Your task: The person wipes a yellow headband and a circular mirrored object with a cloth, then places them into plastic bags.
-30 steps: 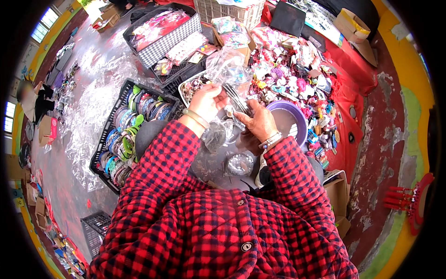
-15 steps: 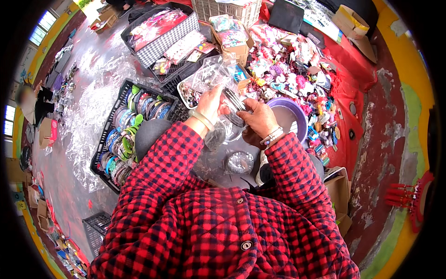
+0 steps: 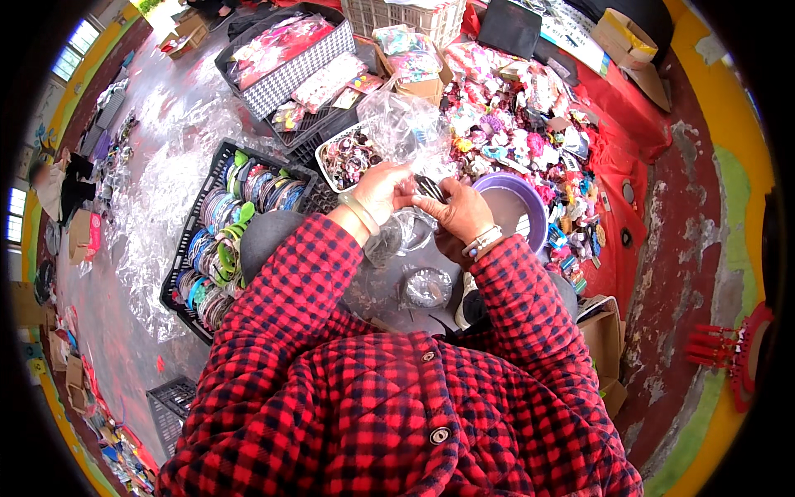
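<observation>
My left hand (image 3: 379, 195) has its fingers closed at the near edge of a crinkled clear plastic bag (image 3: 407, 124), which spreads away beyond them. Close beside it, my right hand (image 3: 465, 214) grips a bunch of thin dark bands (image 3: 429, 187), its thumb pointing toward the left fingertips. The bands are partly hidden by my fingers, so their full shape does not show. Below my hands lie clear wrapped bundles, one a round plastic-wrapped coil (image 3: 426, 289) on the floor.
At left a black crate (image 3: 178, 273) holds many coloured headbands. A white basket (image 3: 330, 170) of small items sits beyond my left hand. To the right stand a purple basin (image 3: 537, 199) and a heap of hair accessories (image 3: 530, 124) on red cloth (image 3: 629, 166).
The bag has slid away from the bands and now spreads farther off. My hands have drawn slightly closer together, and the white basket shows more.
</observation>
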Motion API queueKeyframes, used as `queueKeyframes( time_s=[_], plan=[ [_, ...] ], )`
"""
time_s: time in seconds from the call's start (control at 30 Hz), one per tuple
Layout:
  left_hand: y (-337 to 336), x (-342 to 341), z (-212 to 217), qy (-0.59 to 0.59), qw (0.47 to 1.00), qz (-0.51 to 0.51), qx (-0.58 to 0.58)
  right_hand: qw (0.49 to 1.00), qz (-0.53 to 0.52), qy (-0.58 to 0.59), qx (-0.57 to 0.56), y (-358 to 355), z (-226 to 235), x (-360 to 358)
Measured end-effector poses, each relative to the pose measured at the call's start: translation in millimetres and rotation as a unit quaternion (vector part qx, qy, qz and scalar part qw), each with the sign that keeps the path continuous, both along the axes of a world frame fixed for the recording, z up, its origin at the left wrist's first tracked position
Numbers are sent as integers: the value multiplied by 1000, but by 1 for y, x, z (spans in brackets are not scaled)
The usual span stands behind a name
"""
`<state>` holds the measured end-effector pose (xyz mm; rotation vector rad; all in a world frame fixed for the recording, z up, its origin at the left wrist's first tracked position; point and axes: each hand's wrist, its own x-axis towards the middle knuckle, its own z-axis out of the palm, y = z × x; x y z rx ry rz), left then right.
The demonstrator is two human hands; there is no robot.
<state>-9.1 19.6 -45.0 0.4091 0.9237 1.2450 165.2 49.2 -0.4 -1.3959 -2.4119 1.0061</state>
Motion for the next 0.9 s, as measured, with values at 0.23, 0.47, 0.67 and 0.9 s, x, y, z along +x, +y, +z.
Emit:
queueKeyframes(
  time_s=[0.23,0.47,0.67,0.9],
  plan=[
    [-2,8,-6,74,996,-54,-11,992,-45,-52,103,-13,7,-6],
    [1,17,2,172,984,-11,-48,976,-60,-72,197,-14,2,-8],
    [8,3,4,270,962,35,-13,978,-57,-48,193,-13,-5,-11],
    [9,-11,2,128,985,90,-68,983,-25,-46,174,-12,0,-12]
  ],
)
